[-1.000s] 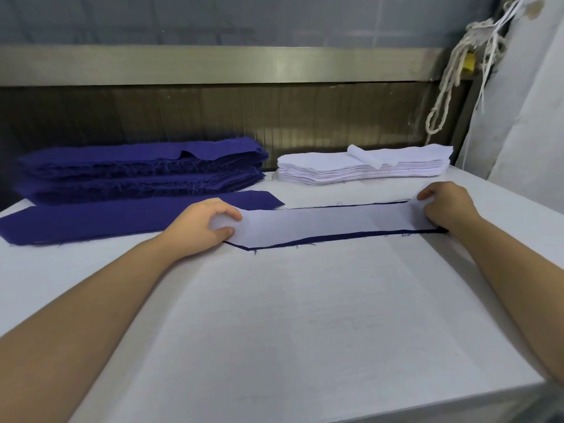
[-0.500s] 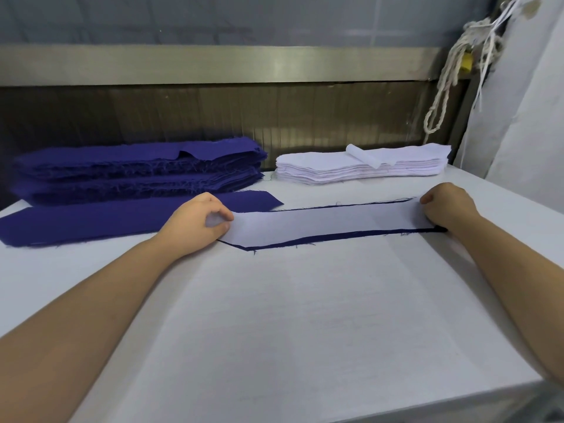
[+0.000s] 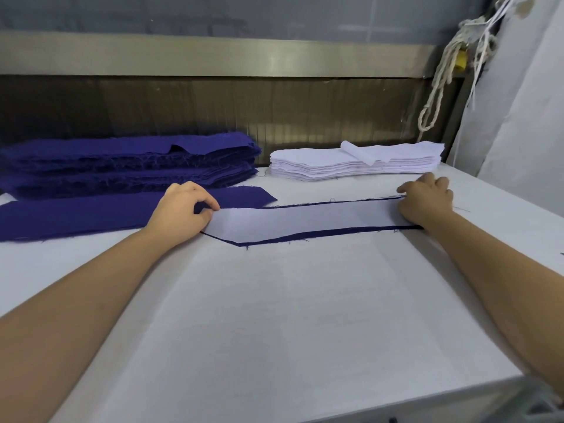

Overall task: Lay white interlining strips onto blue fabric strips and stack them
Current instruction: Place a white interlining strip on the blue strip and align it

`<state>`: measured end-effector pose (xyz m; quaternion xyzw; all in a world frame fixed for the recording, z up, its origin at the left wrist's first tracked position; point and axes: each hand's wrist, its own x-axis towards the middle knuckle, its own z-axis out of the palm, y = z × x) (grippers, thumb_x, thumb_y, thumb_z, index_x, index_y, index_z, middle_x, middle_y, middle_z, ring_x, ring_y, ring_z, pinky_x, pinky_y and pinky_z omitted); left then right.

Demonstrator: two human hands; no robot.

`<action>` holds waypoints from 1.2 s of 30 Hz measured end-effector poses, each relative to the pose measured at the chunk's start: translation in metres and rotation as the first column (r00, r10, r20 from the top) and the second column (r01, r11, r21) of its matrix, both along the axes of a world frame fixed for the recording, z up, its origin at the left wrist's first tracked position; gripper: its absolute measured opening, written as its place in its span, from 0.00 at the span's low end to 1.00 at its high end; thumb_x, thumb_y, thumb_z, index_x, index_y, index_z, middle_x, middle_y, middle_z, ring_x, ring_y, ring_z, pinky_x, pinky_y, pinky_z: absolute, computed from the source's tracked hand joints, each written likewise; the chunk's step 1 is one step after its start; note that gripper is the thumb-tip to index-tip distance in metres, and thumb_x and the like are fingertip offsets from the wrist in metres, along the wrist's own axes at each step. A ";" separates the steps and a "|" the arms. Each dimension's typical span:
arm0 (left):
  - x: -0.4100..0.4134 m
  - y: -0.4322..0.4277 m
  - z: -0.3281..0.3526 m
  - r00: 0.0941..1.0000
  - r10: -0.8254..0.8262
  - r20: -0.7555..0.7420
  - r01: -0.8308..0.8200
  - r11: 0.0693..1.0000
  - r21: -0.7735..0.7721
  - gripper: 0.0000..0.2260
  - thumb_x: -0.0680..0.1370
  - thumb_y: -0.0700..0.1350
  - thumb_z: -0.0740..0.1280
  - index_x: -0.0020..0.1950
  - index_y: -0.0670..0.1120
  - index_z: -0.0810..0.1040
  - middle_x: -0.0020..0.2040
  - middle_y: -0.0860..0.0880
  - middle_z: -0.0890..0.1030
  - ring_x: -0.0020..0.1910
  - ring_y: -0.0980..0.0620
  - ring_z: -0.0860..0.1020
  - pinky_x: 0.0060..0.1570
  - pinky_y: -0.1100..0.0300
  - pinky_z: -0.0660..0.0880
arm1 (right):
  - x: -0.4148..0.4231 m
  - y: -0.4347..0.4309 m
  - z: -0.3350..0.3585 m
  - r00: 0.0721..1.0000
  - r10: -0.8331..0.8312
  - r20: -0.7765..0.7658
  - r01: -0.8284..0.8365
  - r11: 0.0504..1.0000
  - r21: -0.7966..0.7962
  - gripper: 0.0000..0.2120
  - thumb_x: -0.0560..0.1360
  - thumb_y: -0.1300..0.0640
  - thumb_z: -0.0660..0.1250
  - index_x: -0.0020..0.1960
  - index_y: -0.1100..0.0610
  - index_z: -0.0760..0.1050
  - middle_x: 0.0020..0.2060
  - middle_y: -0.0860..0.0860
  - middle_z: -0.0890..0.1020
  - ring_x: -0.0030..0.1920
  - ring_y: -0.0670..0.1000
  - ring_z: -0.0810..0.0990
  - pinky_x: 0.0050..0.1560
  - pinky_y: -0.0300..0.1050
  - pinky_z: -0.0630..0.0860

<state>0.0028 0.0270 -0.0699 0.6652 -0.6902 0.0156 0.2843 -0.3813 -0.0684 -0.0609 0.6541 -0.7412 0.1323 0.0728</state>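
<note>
A white interlining strip (image 3: 305, 219) lies on a blue fabric strip (image 3: 320, 234), whose dark edge shows along the front and back. My left hand (image 3: 180, 210) pinches the left end of the white strip between thumb and fingers. At the right end, my right hand (image 3: 427, 198) rests on the paired strips with its fingers curled down on them. A single blue strip (image 3: 91, 213) lies flat to the left, behind my left hand. Behind it sits a tall stack of blue strips (image 3: 131, 163). The stack of white interlining (image 3: 357, 164) sits at the back right.
The white table (image 3: 274, 315) stretches wide in front of the strips; its front edge runs at the lower right. A metal rail and dark panel close off the back. Ropes (image 3: 439, 77) hang at the back right beside a white wall.
My left hand slid slightly left along the white strip's end, and the thumb and fingers closed on it. My right hand's fingers have spread a little at the right end.
</note>
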 end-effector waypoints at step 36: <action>-0.054 -0.091 0.003 0.978 -0.001 -0.208 0.000 1.000 -0.009 0.09 0.76 0.38 0.65 0.45 0.52 0.80 0.47 0.55 0.74 0.44 0.55 0.72 0.42 0.62 0.67 | 0.091 -0.105 0.013 0.920 0.289 0.263 -0.201 0.927 -0.315 0.18 0.77 0.65 0.57 0.65 0.54 0.70 0.58 0.54 0.77 0.59 0.57 0.71 0.57 0.52 0.64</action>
